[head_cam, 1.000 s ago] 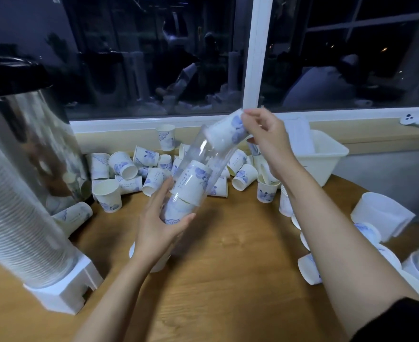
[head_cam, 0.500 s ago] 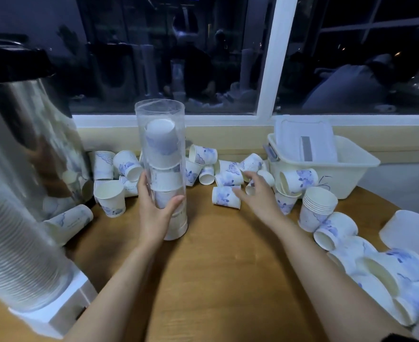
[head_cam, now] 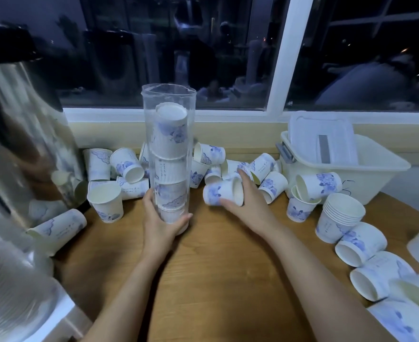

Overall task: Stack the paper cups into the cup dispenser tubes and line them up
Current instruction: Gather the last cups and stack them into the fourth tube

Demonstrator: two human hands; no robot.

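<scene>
A clear plastic dispenser tube stands upright on the wooden table, holding several stacked white paper cups with blue print, bottoms up. My left hand grips the tube near its base. My right hand grips a paper cup lying on its side just right of the tube. Many loose cups lie scattered behind the tube along the wall.
A large steel urn and a ribbed dispenser on a white base fill the left side. A cream plastic bin with a lid in it sits at the back right. A nested cup stack and more cups crowd the right edge.
The tilted tube was stood upright on the table with a cup dropped in. My right hand left the tube's mouth, reached down to the pile and closed round a cup lying there.
</scene>
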